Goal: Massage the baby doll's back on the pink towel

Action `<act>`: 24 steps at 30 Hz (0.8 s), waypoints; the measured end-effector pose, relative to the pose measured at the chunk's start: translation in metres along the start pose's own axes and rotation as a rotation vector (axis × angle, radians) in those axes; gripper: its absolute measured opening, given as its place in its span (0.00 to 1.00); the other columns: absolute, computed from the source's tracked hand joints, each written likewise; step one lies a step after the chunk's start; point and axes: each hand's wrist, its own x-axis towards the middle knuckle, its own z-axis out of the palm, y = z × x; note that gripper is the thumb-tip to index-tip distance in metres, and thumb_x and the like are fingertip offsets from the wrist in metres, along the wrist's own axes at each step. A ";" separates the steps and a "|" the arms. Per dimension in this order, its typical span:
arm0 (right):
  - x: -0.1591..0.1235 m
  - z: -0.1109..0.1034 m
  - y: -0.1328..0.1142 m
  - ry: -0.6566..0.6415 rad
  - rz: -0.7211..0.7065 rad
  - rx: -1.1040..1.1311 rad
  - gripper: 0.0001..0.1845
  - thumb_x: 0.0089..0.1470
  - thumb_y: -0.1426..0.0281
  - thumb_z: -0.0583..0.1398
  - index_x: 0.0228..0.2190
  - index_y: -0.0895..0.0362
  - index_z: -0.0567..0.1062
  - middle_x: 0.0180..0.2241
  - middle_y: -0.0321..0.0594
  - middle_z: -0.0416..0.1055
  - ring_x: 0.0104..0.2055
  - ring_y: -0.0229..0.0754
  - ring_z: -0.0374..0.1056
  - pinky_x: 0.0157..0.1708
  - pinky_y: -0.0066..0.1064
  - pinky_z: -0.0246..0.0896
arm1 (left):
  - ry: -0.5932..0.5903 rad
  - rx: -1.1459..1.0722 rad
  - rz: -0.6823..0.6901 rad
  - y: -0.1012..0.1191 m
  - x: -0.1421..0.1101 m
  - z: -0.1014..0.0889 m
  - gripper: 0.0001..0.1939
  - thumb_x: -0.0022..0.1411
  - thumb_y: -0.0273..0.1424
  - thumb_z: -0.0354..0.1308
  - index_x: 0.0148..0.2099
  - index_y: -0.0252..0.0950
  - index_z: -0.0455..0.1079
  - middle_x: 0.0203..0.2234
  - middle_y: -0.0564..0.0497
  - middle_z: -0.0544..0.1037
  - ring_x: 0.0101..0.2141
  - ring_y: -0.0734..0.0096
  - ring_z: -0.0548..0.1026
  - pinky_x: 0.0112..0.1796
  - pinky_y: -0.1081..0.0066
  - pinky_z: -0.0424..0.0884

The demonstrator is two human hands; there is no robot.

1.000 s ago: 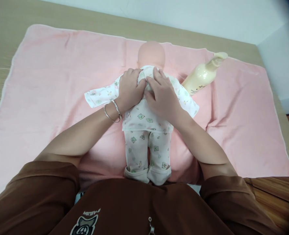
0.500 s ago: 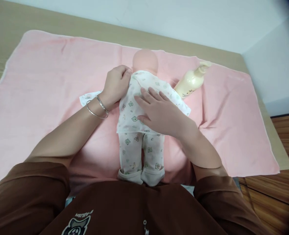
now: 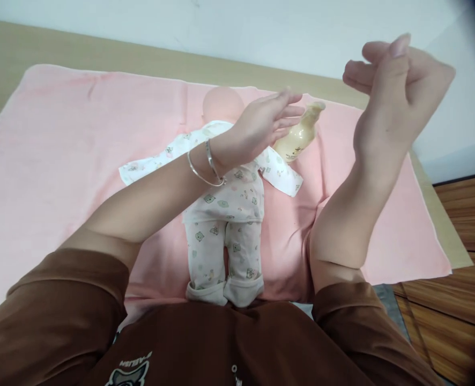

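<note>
A baby doll [image 3: 221, 203] in a white printed suit lies on a pink towel [image 3: 80, 139], its head away from me and its feet at my chest. My left hand [image 3: 261, 126], with two bangles at the wrist, hovers above the doll's shoulder, fingers stretched out flat and holding nothing. It reaches toward a cream pump bottle [image 3: 297, 140] lying on the towel just right of the doll. My right hand [image 3: 394, 80] is raised high in the air at the right, fingers loosely curled and nothing in them.
The towel covers a light wooden table top [image 3: 101, 51] against a white wall. The table's right edge [image 3: 446, 225] drops to a wooden floor. My brown sleeves fill the bottom of the view.
Both hands have lifted off the doll's top. The left hand moved right toward the bottle, and the right hand rose high at the right.
</note>
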 end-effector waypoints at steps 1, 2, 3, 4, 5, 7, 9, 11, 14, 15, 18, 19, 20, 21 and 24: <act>-0.001 0.006 0.006 0.095 0.020 0.036 0.27 0.74 0.57 0.53 0.40 0.66 0.82 0.34 0.54 0.80 0.40 0.49 0.80 0.44 0.41 0.78 | 0.000 -0.072 -0.015 0.001 0.005 0.006 0.18 0.84 0.34 0.41 0.63 0.27 0.63 0.60 0.36 0.72 0.60 0.60 0.73 0.57 0.68 0.74; -0.002 0.011 0.010 0.107 0.047 0.034 0.33 0.73 0.51 0.51 0.39 0.66 0.82 0.34 0.54 0.80 0.40 0.49 0.79 0.44 0.41 0.77 | 0.007 -0.133 -0.034 0.003 0.008 0.011 0.21 0.85 0.35 0.40 0.67 0.24 0.57 0.63 0.34 0.68 0.60 0.60 0.72 0.56 0.68 0.74; -0.004 0.016 0.014 0.088 0.074 0.002 0.37 0.72 0.47 0.48 0.38 0.64 0.82 0.35 0.54 0.80 0.41 0.48 0.79 0.46 0.42 0.76 | 0.010 -0.187 -0.059 0.004 0.011 0.016 0.25 0.85 0.37 0.39 0.70 0.22 0.52 0.65 0.32 0.65 0.60 0.59 0.72 0.56 0.68 0.74; -0.005 0.021 0.018 0.043 0.100 -0.042 0.38 0.71 0.44 0.46 0.39 0.61 0.82 0.37 0.53 0.80 0.44 0.48 0.78 0.49 0.41 0.74 | 0.014 -0.236 -0.085 0.006 0.014 0.019 0.27 0.85 0.39 0.36 0.72 0.20 0.48 0.66 0.31 0.64 0.59 0.59 0.73 0.56 0.67 0.74; -0.007 0.026 0.021 -0.018 0.125 -0.093 0.37 0.71 0.44 0.44 0.42 0.59 0.81 0.41 0.51 0.81 0.48 0.47 0.77 0.53 0.41 0.71 | 0.020 -0.277 -0.112 0.008 0.016 0.021 0.29 0.85 0.40 0.34 0.73 0.19 0.45 0.65 0.31 0.65 0.58 0.58 0.74 0.55 0.67 0.75; -0.010 0.035 0.029 -0.135 0.163 -0.186 0.35 0.73 0.45 0.41 0.47 0.55 0.78 0.50 0.47 0.79 0.56 0.46 0.73 0.58 0.43 0.67 | 0.022 -0.334 -0.147 0.011 0.017 0.022 0.30 0.84 0.41 0.32 0.73 0.19 0.46 0.62 0.31 0.69 0.57 0.58 0.74 0.56 0.67 0.74; -0.013 0.046 0.035 -0.248 0.152 -0.247 0.34 0.75 0.48 0.38 0.49 0.54 0.76 0.52 0.44 0.77 0.61 0.48 0.70 0.62 0.48 0.64 | -0.021 -0.363 -0.138 0.012 0.015 0.020 0.29 0.84 0.41 0.32 0.71 0.23 0.52 0.58 0.36 0.74 0.58 0.59 0.74 0.57 0.68 0.74; -0.017 0.057 0.039 -0.325 0.106 -0.326 0.32 0.76 0.52 0.37 0.46 0.52 0.76 0.50 0.43 0.76 0.65 0.52 0.65 0.67 0.55 0.56 | -0.062 -0.354 -0.087 0.011 0.009 0.017 0.24 0.84 0.38 0.34 0.67 0.28 0.60 0.56 0.42 0.77 0.62 0.62 0.71 0.59 0.71 0.72; -0.022 0.069 0.039 -0.312 0.053 -0.485 0.29 0.76 0.56 0.37 0.40 0.48 0.75 0.45 0.40 0.77 0.61 0.51 0.68 0.71 0.56 0.47 | 0.001 -0.300 -0.010 0.011 -0.010 0.013 0.19 0.82 0.31 0.38 0.61 0.32 0.67 0.55 0.49 0.77 0.66 0.67 0.65 0.62 0.73 0.68; -0.023 0.072 0.038 -0.292 0.053 -0.527 0.29 0.76 0.56 0.37 0.38 0.47 0.74 0.43 0.39 0.77 0.56 0.49 0.70 0.71 0.54 0.48 | 0.029 -0.275 -0.002 0.013 -0.019 0.011 0.19 0.82 0.31 0.38 0.62 0.33 0.67 0.55 0.51 0.77 0.67 0.68 0.63 0.63 0.72 0.67; -0.024 0.074 0.039 -0.246 0.065 -0.600 0.33 0.76 0.56 0.35 0.32 0.48 0.72 0.37 0.40 0.77 0.44 0.46 0.72 0.71 0.49 0.50 | 0.060 -0.219 -0.006 0.025 -0.049 0.006 0.25 0.82 0.38 0.34 0.64 0.37 0.68 0.54 0.55 0.77 0.67 0.67 0.62 0.63 0.71 0.64; -0.023 0.073 0.040 -0.243 0.070 -0.609 0.34 0.76 0.56 0.34 0.32 0.49 0.73 0.36 0.40 0.77 0.43 0.45 0.72 0.71 0.49 0.48 | 0.044 -0.200 0.002 0.030 -0.059 0.004 0.26 0.82 0.40 0.33 0.64 0.37 0.68 0.54 0.55 0.77 0.67 0.66 0.62 0.63 0.71 0.63; -0.022 0.072 0.042 -0.250 0.078 -0.616 0.34 0.76 0.56 0.34 0.34 0.50 0.74 0.36 0.41 0.77 0.44 0.44 0.72 0.72 0.50 0.45 | 0.030 -0.170 0.020 0.036 -0.069 0.003 0.27 0.82 0.41 0.33 0.65 0.38 0.68 0.55 0.55 0.76 0.67 0.66 0.62 0.63 0.70 0.63; -0.021 0.070 0.043 -0.257 0.092 -0.621 0.35 0.76 0.57 0.33 0.36 0.52 0.75 0.37 0.42 0.77 0.46 0.44 0.72 0.73 0.52 0.41 | 0.031 -0.122 0.043 0.042 -0.079 0.002 0.27 0.82 0.41 0.32 0.65 0.39 0.68 0.56 0.56 0.76 0.67 0.64 0.63 0.63 0.69 0.64; -0.017 0.064 0.033 -0.397 0.098 -0.545 0.36 0.75 0.56 0.32 0.50 0.59 0.74 0.50 0.54 0.76 0.59 0.53 0.68 0.71 0.67 0.28 | 0.125 0.060 0.032 0.057 -0.103 0.008 0.31 0.82 0.39 0.26 0.66 0.43 0.68 0.56 0.54 0.76 0.67 0.57 0.63 0.62 0.58 0.68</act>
